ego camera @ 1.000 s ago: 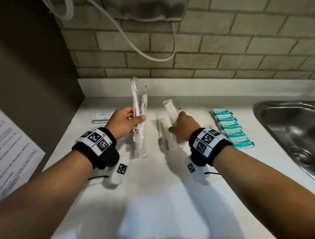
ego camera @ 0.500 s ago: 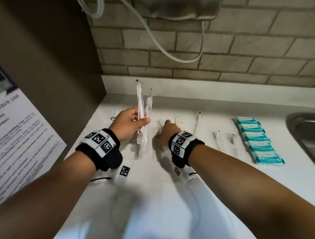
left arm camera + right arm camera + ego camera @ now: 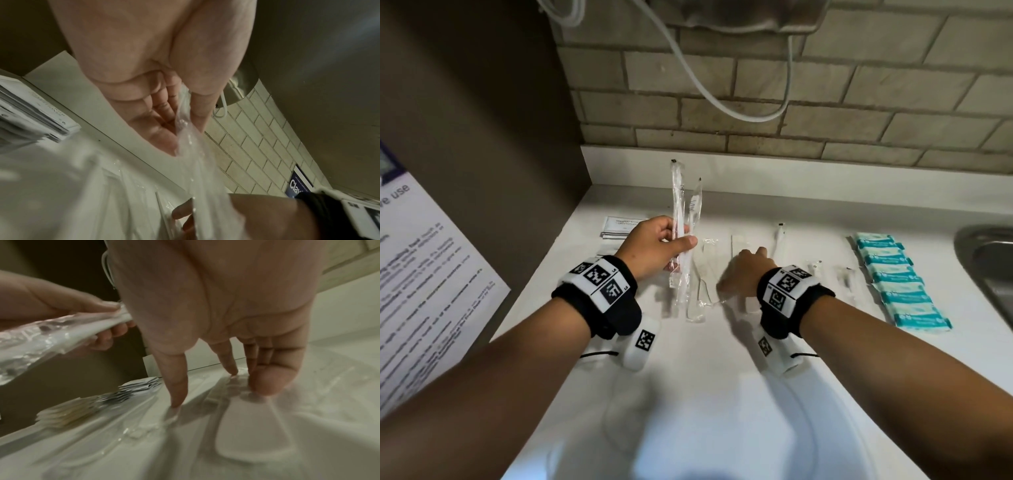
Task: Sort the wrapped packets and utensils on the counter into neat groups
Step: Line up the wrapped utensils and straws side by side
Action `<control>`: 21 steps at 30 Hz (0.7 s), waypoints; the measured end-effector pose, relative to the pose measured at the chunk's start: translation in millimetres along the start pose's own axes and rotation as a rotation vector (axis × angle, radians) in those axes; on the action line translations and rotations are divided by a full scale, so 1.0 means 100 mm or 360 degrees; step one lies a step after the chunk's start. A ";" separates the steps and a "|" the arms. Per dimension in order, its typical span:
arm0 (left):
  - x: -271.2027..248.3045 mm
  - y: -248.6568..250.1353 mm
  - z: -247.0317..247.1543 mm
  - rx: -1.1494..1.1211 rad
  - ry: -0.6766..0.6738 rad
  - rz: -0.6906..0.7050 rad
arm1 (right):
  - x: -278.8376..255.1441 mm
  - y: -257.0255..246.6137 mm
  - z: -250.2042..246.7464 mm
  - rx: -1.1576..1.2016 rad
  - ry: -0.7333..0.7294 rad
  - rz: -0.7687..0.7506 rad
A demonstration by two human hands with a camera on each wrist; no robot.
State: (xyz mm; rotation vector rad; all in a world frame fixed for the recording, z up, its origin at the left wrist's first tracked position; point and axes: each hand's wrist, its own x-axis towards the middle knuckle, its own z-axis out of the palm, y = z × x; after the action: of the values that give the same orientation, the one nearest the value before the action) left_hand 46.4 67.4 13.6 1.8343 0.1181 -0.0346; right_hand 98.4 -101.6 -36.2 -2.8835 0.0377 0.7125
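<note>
Clear-sleeved utensils: light, slick, crinkly film; best pinched mid-length over the stiff handle.
Left hand [image 3: 654, 245], centre-left of the head view, gripped two long clear-plastic-wrapped utensils [image 3: 680, 219] upright off the white counter [image 3: 722, 394]. Right hand [image 3: 743, 270], fingers extended, pressed a flat clear wrapped packet [image 3: 252, 426] at mid-frame.

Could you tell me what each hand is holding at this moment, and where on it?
The left hand pinches clear-wrapped utensils near their middle. The right hand holds nothing; its straight fingers press wrapped packets on the counter.
</note>
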 end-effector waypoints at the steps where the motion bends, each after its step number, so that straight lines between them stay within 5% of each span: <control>1: 0.00 0.00 -0.01 -0.0006 0.0005 -0.0005 | 0.05 -0.01 0.01 0.0013 -0.0021 -0.0033; 15: -0.12 -0.06 -0.25 0.0065 -0.0002 0.0029 | -0.19 -0.36 0.05 0.0213 -0.0071 -0.0186; 21: -0.14 -0.12 -0.27 0.0124 -0.0110 0.0069 | -0.35 -0.23 0.02 0.0538 0.0096 -0.0166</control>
State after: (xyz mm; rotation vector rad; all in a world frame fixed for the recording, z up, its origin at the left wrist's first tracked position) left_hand 29.9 96.0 10.1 1.9106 0.0290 -0.0728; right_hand 67.6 -79.1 -18.4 -2.5618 0.0134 0.5412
